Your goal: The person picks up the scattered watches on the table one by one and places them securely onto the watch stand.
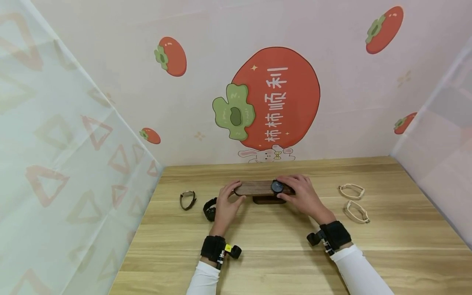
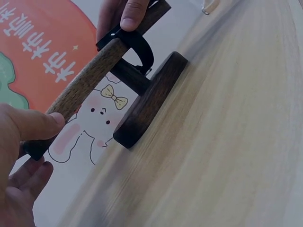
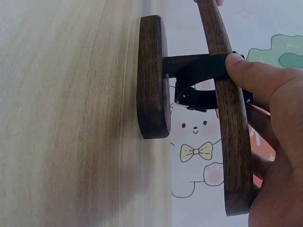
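A dark wooden watch stand rises from the table on a short post and a flat base. Looped around its crossbar, right of the middle, is a black watch with a dark round face. My right hand pinches this watch, the thumb at the strap's edge and the other fingers behind the bar. At the crossbar's left end, my left hand grips the wood between thumb and fingers. The watch's strap hangs below the bar in both wrist views.
Beside my left wrist lies another black watch, partly hidden by that hand. A thin dark-strapped watch is farther left. Two pale-strapped watches lie on the right of the wooden table. Printed walls stand behind and at both sides.
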A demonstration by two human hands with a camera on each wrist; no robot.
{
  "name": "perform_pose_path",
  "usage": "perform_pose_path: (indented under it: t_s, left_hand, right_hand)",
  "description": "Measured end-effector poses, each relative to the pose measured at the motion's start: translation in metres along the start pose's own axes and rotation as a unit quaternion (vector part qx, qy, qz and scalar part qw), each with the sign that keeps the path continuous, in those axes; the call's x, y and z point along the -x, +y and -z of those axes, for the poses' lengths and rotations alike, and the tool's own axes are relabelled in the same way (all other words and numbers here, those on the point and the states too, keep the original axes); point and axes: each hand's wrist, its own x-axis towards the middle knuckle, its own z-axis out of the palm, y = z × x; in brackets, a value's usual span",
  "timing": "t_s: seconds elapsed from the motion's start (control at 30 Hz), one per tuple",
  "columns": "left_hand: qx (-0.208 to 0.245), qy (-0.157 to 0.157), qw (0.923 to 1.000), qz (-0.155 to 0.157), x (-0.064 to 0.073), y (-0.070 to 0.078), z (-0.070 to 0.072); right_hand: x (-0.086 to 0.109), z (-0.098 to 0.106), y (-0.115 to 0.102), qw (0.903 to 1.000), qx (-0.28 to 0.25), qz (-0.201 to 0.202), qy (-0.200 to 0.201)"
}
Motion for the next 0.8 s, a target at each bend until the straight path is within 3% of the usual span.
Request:
perform_pose_path:
  t_s: [0.33,0.8]
  left_hand:
    - [-0.029,-0.035,0.9989,0.012,0.0003,0.0071,0.0035]
    - [-0.029,-0.052,0.9982,0.007,0.0061,0.0106,0.0055]
  right_hand:
    - [0.001,0.0033,-0.0014,1.0,-0.005,0.0,-0.006]
    - [0.0055,0.0082,0.0009,1.0,0.001,-0.002,-0.005]
